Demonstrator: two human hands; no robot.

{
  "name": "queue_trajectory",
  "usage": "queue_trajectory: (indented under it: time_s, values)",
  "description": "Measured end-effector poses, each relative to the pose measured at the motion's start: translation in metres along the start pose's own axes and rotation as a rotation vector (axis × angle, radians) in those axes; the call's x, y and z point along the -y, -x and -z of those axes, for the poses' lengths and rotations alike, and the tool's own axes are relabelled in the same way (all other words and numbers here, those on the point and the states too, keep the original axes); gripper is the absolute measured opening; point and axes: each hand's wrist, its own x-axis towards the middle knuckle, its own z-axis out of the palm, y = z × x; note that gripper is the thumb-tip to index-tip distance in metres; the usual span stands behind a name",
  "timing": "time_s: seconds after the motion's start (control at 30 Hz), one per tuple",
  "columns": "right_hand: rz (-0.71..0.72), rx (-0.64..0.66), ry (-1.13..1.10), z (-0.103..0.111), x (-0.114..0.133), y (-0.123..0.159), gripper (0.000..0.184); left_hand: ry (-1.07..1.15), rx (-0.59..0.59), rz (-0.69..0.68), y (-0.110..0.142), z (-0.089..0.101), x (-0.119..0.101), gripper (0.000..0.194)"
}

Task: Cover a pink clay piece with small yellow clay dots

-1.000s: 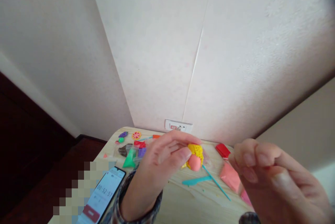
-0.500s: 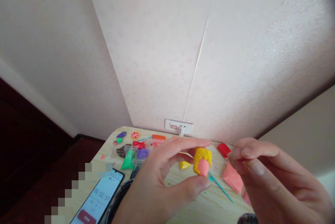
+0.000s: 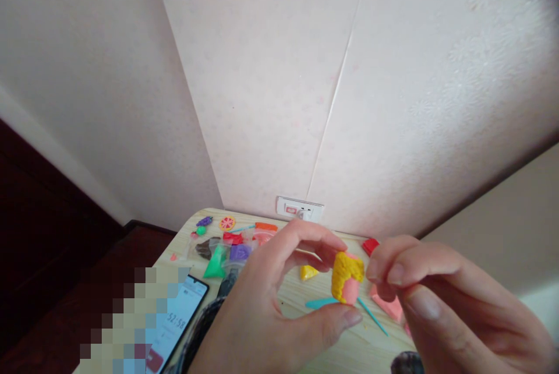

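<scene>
My left hand pinches a small clay figure, pink below with a ridged yellow cap, between thumb and fingertips above the table. My right hand is close on the right, its fingers curled together and their tips touching the figure's right side. Whether anything small sits between those fingertips is hidden.
On the light wooden table lie bags of green, purple and brown clay, red pieces, a pink slab, a yellow bit and teal tools. A phone lies at the front left. A wall socket sits behind.
My left hand has turned the figure and shifted it slightly right and down. My right hand has moved left until its fingertips meet the figure.
</scene>
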Motion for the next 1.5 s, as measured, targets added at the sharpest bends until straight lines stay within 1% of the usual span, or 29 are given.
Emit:
queue_trajectory:
  time_s: [0.17, 0.33, 0.47, 0.53, 0.6, 0.7, 0.8, 0.87, 0.93, 1.07, 1.17, 1.23, 1.3, 1.37, 1.43, 1.5]
  values:
    - [-0.046, -0.014, 0.004, -0.001, 0.002, 0.000, 0.008, -0.065, -0.020, -0.046, 0.000, 0.000, -0.002, 0.032]
    - [-0.027, -0.006, 0.018, 0.001, -0.001, -0.001, 0.009, -0.122, -0.015, -0.145, 0.000, 0.003, -0.002, 0.032]
    - [0.004, 0.031, 0.023, 0.002, -0.001, -0.002, 0.006, -0.125, 0.003, -0.178, 0.001, 0.005, -0.001, 0.032]
    - [0.011, 0.039, 0.026, 0.001, 0.000, -0.003, 0.006, -0.108, -0.006, -0.152, 0.002, 0.005, 0.000, 0.035]
    - [0.020, 0.036, 0.044, 0.000, 0.000, -0.003, 0.007, -0.068, -0.038, -0.083, 0.004, 0.003, 0.000, 0.037]
    - [0.028, 0.033, 0.071, 0.001, -0.001, -0.001, 0.011, -0.002, -0.079, -0.036, 0.006, -0.001, -0.001, 0.027]
    - [-0.007, 0.022, 0.101, 0.006, -0.004, 0.003, 0.009, -0.002, -0.090, -0.029, 0.006, -0.003, -0.006, 0.013]
    - [-0.029, 0.013, 0.110, 0.009, -0.007, 0.006, 0.011, -0.041, -0.088, -0.014, 0.005, -0.003, -0.008, 0.008]
    - [-0.029, 0.006, 0.084, 0.011, -0.009, 0.008, 0.015, -0.086, -0.083, -0.034, 0.003, -0.003, -0.010, 0.008]
    - [-0.006, -0.002, 0.006, 0.009, -0.010, 0.008, 0.025, -0.151, -0.094, -0.064, 0.003, -0.003, -0.010, 0.015]
    - [-0.020, 0.001, 0.002, 0.003, -0.007, 0.006, 0.029, -0.083, -0.098, -0.060, 0.004, -0.005, -0.008, 0.013]
    - [-0.028, 0.002, 0.030, -0.001, -0.005, 0.005, 0.027, -0.012, -0.109, -0.063, 0.003, -0.006, -0.005, 0.009]
    - [-0.014, 0.023, 0.062, -0.005, -0.003, 0.003, 0.022, 0.021, -0.101, -0.101, 0.002, -0.006, -0.003, 0.007]
    - [-0.014, 0.061, 0.080, -0.007, -0.001, 0.002, 0.014, 0.008, -0.069, -0.139, 0.002, -0.005, -0.003, 0.007]
    - [-0.042, 0.084, 0.079, -0.008, 0.000, 0.002, 0.007, -0.033, -0.047, -0.143, 0.001, -0.003, -0.003, 0.009]
    - [-0.066, 0.091, 0.069, -0.008, 0.001, 0.002, 0.006, -0.079, -0.024, -0.141, 0.002, -0.001, -0.005, 0.012]
